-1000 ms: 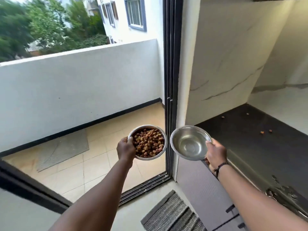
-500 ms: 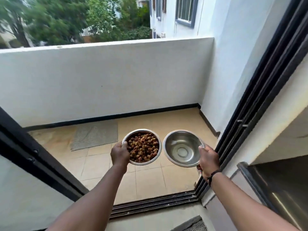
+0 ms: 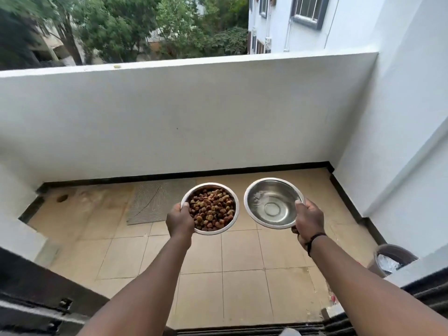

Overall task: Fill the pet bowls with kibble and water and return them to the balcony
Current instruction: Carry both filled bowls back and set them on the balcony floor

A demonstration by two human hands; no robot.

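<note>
I hold two steel pet bowls out in front of me, above the balcony floor. My left hand (image 3: 180, 220) grips the near left rim of the kibble bowl (image 3: 211, 210), which is heaped with brown kibble. My right hand (image 3: 309, 220), with a dark band on its wrist, grips the near right rim of the water bowl (image 3: 271, 204), which holds clear water. Both bowls are level and sit side by side, a small gap between them.
The balcony has a beige tiled floor (image 3: 242, 253) and a white parapet wall (image 3: 181, 117). A grey mat (image 3: 155, 204) lies on the tiles at the far left of the bowls. A dark bucket (image 3: 392, 259) stands at the right wall. The sliding-door track (image 3: 242, 332) runs along the bottom.
The view has swung from the indoor counter and door frame onto the open balcony. Both bowls stay held out in front, now over the balcony tiles.
</note>
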